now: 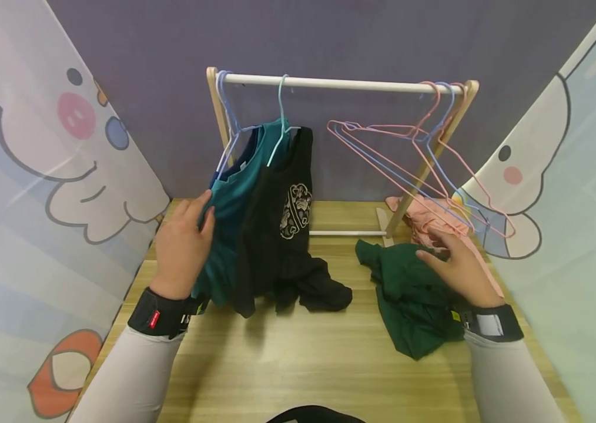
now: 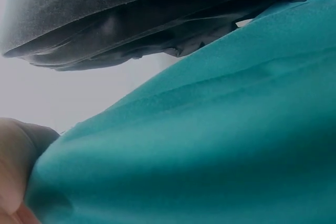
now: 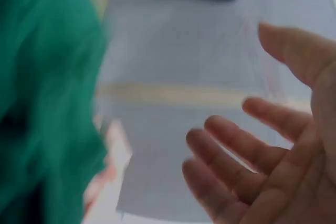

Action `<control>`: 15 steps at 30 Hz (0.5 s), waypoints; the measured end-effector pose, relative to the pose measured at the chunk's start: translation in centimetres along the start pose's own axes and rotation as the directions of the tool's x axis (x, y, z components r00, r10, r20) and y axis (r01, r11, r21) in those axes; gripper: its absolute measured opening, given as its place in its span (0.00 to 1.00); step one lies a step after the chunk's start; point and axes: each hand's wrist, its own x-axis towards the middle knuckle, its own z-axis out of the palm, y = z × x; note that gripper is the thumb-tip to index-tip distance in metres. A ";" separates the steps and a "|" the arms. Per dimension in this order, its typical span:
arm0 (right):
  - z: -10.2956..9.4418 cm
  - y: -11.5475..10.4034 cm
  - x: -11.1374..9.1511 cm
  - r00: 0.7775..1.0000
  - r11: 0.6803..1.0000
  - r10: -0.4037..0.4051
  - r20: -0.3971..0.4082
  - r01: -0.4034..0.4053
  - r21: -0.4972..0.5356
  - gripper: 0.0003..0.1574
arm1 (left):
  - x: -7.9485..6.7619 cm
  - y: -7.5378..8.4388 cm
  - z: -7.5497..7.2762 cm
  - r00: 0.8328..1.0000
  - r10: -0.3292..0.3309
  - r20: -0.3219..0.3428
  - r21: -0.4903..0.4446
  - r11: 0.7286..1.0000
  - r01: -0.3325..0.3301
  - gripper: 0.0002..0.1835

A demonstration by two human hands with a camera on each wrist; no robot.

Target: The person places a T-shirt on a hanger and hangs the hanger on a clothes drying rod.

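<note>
A teal sleeveless top (image 1: 247, 170) hangs at the left of the rack, with a black sleeveless top (image 1: 266, 235) bearing a pale print in front. My left hand (image 1: 184, 244) is at the teal top's left edge, fingers extended and thumb apart. In the left wrist view, teal fabric (image 2: 210, 145) lies against that hand (image 2: 18, 166), though most of its fingers are hidden. My right hand (image 1: 462, 267) is over a crumpled dark green garment (image 1: 409, 294), its fingers (image 3: 226, 145) spread and slightly bent, holding nothing.
The rack has a white rail (image 1: 351, 85) on wooden posts. Bare pink hangers (image 1: 430, 106) and a blue hanger (image 1: 443, 117) hang at its right end. Below them lies a pink garment (image 1: 425, 214). Cartoon-printed curtains (image 1: 17, 247) flank the wooden table (image 1: 277, 364).
</note>
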 end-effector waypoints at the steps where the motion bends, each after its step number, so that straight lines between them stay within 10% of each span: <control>1: 0.0 0.8 -0.7 1.000 0.999 0.021 0.010 -0.020 -0.037 0.43 | 0.0 0.0 0.0 1.000 -0.001 0.001 -0.002 1.000 0.001 0.19; 9: 3.0 4.0 -5.6 0.963 0.941 0.228 0.145 -0.180 -0.288 0.65 | -0.2 0.0 0.2 1.000 0.000 -0.004 -0.008 1.000 -0.001 0.19; 15: 6.4 4.1 -7.6 0.940 0.894 0.329 0.092 -0.279 -0.351 0.74 | -0.2 0.0 0.6 1.000 0.011 -0.007 -0.010 1.000 -0.011 0.19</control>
